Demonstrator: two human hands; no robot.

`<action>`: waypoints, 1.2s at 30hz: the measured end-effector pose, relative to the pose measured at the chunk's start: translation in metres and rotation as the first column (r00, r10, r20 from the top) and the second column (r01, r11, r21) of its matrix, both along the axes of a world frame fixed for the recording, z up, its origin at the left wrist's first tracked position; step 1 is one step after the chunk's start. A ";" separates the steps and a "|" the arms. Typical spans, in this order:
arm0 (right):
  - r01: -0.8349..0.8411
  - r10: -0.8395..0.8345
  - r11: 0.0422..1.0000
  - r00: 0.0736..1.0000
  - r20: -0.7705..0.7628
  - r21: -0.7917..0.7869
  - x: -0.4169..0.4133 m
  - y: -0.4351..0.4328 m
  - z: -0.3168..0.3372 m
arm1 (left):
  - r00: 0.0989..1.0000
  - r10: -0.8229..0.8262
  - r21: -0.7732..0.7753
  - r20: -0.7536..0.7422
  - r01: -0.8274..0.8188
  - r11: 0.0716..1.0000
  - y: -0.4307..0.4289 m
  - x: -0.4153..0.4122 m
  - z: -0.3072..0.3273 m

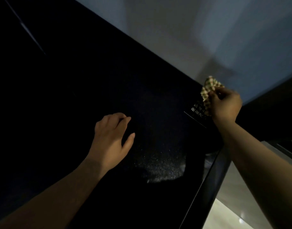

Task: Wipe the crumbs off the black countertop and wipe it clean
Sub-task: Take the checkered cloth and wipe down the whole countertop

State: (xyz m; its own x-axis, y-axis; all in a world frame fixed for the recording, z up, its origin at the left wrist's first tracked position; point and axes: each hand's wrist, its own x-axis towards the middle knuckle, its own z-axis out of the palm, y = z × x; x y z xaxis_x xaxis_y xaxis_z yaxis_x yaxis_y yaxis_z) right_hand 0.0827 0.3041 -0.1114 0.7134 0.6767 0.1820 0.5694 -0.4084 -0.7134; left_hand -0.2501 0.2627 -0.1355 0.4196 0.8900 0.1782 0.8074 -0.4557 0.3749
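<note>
The black countertop (76, 96) fills most of the view and is very dark. A patch of fine pale specks (163, 164) shows where light falls on it, near the right edge. My left hand (111, 138) rests on the surface left of that patch, fingers loosely curled and holding nothing. My right hand (224, 104) is raised at the counter's far right corner and grips a bunched checkered cloth (208, 91), which sticks out above and left of the fingers.
A grey wall (208, 30) runs behind the counter's back edge. The counter's right edge (206, 184) drops to a pale floor (228, 212). A white printed label (199, 109) sits near the corner, partly behind the cloth.
</note>
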 end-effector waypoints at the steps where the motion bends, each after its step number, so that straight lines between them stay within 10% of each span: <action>1: 0.012 -0.012 1.000 1.000 -0.011 -0.004 0.007 0.006 -0.005 | 1.000 0.002 0.009 0.012 -0.002 1.000 0.000 -0.001 -0.001; 8: 0.013 -0.008 0.998 0.997 0.080 -0.064 0.001 0.032 -0.029 | 0.998 -0.004 0.033 0.069 0.002 0.999 0.002 0.000 -0.006; 20: -0.498 0.495 0.867 0.863 0.103 0.013 -0.077 -0.051 -0.023 | 0.998 0.016 -0.001 0.069 -0.016 1.000 0.002 0.002 -0.001; 24: -0.468 0.474 0.881 0.872 -0.126 0.071 -0.087 -0.067 -0.008 | 0.997 0.010 -0.015 0.074 -0.009 1.000 0.002 0.001 -0.001; 36: -0.387 0.385 0.922 0.908 0.162 -0.024 -0.086 -0.049 -0.022 | 0.999 0.019 -0.044 0.034 -0.017 0.999 0.004 0.002 0.000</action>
State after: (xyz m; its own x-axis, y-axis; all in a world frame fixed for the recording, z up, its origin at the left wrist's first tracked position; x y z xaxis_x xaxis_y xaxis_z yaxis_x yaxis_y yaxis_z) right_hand -0.0034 0.2549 -0.1337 0.3575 0.8912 0.2793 0.7884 -0.1276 -0.6017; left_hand -0.2476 0.2663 -0.1354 0.3976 0.9048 0.1528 0.8015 -0.4235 0.4222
